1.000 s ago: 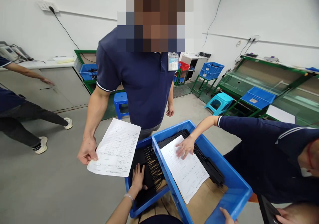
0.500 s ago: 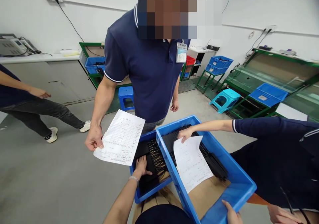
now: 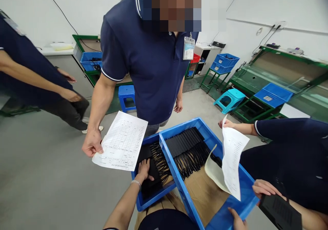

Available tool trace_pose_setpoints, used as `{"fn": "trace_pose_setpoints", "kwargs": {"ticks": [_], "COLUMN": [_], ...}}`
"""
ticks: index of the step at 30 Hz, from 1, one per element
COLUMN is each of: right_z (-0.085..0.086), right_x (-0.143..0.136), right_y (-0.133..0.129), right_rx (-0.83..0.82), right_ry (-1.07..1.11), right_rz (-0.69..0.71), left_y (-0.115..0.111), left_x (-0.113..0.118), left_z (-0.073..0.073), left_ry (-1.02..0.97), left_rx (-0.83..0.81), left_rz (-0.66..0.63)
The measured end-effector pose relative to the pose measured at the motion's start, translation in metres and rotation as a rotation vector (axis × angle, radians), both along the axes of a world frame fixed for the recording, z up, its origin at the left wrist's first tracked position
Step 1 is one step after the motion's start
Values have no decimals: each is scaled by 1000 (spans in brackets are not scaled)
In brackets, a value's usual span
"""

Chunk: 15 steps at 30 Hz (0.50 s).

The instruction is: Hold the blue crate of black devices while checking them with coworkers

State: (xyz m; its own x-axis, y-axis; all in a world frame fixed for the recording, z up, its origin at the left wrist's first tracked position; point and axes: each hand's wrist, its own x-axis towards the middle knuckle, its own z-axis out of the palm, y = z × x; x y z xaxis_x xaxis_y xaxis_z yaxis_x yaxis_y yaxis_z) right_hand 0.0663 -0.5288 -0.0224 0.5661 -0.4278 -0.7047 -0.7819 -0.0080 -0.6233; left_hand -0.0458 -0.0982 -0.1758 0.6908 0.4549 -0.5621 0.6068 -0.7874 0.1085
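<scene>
Only unreadable print on the sheet (image 3: 121, 143); left hand (image 3: 144, 170) flat on black parts (image 3: 156, 170).

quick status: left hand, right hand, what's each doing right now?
Left hand: open, fingers spread flat on the black parts in the smaller blue bin.
Right hand: grips the near corner of the larger blue bin; mostly out of frame.

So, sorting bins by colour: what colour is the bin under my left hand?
Blue bin, seen in the head view; left hand rests inside.
</scene>
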Motion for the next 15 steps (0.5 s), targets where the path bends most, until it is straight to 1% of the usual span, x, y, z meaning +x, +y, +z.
{"fn": "trace_pose_setpoints", "kwargs": {"ticks": [3,6,8,11,13,15], "right_z": [-3,2,4,4,2,-1], "right_x": [1,1,1,-1,-2,-2], "right_y": [1,7,9,9,8,6], "right_rx": [66,105,124,148,173,172], "right_ry": [16,-25,-67,-56,-45,-54], "right_rz": [-39,-47,-36,-16,-29,-24], "left_y": [-8,-13,-14,-15,-17,-17], "left_x": [-6,-8,-8,-10,-13,-14], "left_z": [8,12,11,6,5,5], "left_ry": [-14,7,29,33,15,-33], "left_rx": [66,144,161,155,140,122], "left_rz": [-26,-40,-60,-106,-134,-125]}}
